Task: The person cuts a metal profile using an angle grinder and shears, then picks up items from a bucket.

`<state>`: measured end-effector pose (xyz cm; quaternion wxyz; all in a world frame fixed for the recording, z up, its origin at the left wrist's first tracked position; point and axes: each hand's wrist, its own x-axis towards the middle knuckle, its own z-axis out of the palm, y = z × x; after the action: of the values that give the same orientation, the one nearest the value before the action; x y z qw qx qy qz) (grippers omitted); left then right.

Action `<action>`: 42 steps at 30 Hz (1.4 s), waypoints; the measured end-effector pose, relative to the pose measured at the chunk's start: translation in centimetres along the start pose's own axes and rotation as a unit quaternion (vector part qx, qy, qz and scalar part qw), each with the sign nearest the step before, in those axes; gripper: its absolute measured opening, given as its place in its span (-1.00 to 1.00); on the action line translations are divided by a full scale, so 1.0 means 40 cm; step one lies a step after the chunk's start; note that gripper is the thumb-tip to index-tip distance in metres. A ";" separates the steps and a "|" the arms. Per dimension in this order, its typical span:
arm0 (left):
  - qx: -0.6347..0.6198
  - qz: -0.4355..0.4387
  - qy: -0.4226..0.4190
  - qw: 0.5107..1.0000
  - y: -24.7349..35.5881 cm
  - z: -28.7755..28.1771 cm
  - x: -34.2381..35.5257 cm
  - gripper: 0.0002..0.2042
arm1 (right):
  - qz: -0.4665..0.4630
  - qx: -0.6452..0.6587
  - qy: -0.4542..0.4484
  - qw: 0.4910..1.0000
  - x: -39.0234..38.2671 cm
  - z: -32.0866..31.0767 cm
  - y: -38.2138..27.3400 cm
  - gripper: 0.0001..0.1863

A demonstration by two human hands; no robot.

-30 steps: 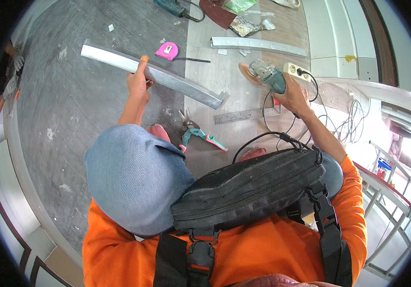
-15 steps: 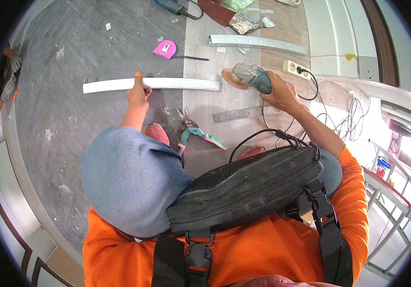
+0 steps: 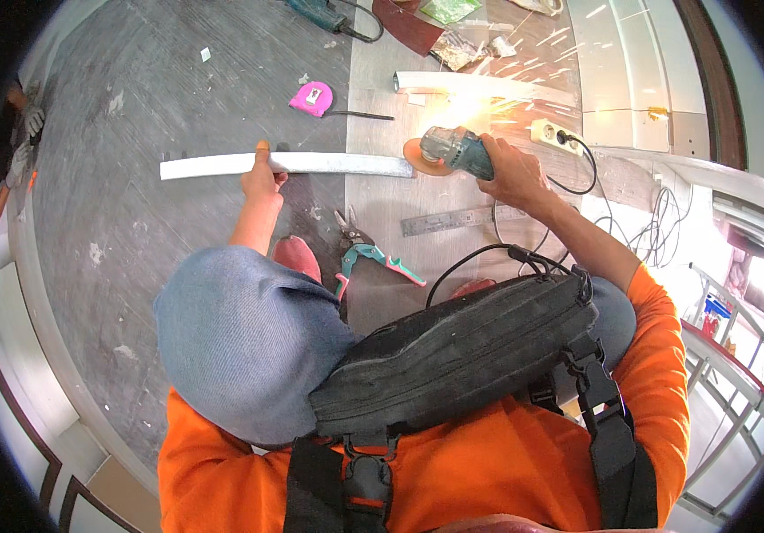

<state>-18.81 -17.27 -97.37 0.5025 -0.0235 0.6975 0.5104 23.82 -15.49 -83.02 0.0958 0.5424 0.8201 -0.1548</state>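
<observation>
My left hand (image 3: 263, 171) is closed around the middle of a long white metal bar (image 3: 338, 163) held crosswise above the floor. In my right hand (image 3: 517, 171) is a teal angle grinder (image 3: 463, 152), gripped by its body. Its tan disc (image 3: 424, 158) meets the bar's right end, and a bright burst of sparks (image 3: 466, 104) flies away to the upper right. The far side of each hand's grip is hidden. Close to my left foot lie tin snips (image 3: 364, 252) with teal and pink handles, their jaws toward the bar.
A pink tape measure (image 3: 314, 99), a second metal bar (image 3: 524, 88) and another power tool (image 3: 316, 12) lie farther off. A steel ruler (image 3: 453, 219) is nearer. The grinder's side has a power strip (image 3: 558, 136) and loose cables (image 3: 662, 222). A co-worker's gloved hands (image 3: 25, 142) show far left.
The grinder has moved slightly left onto the bar's end, and sparks now shoot out where there were none. My left hand keeps its hold on the bar.
</observation>
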 end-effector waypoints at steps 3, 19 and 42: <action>-0.014 0.002 -0.025 1.000 0.001 -0.009 0.003 -0.61 | -0.007 -0.008 -0.007 1.000 0.001 0.001 -0.005 -0.32; -0.051 -0.028 -0.029 0.998 0.010 -0.009 0.005 -0.64 | 0.064 -0.008 0.029 0.997 -0.059 -0.037 0.033 -0.30; 0.550 0.015 -0.180 0.815 0.157 -0.040 -0.084 -0.48 | 0.169 0.109 -0.002 0.980 -0.093 -0.016 0.056 -0.26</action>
<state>-21.66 -17.07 -90.64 0.5406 0.3600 0.7590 0.0447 27.36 -17.64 -81.55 0.0629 0.6799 0.6948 -0.2259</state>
